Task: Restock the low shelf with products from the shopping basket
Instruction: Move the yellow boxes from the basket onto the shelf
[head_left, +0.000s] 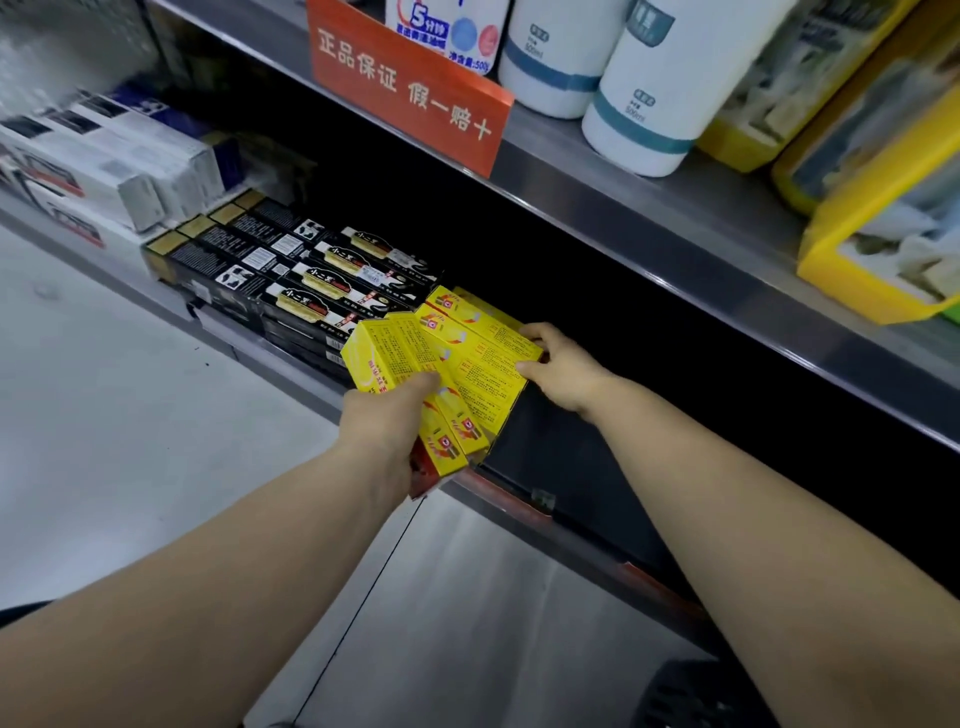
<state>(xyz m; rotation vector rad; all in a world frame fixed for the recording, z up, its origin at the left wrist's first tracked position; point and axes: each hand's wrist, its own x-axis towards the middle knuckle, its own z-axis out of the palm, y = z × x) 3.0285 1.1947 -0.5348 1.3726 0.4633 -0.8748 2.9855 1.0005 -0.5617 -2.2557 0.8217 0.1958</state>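
Bright overhead light, deep shadow under the upper shelf (675, 218); blurred, bowed edges.

The yellow cartons (467, 364) are thin printed cardboard with a slight sheen. The black cartons (317, 291) beside them are glossier card, with gold-toned ends. The low shelf (311, 395) and the upper shelf (649, 208) are brushed grey metal, dully reflective. The white bottles (654, 88) are smooth, satin plastic. The orange sign (410, 88) looks matt. The floor (130, 415) is smooth, pale and faintly glossy.
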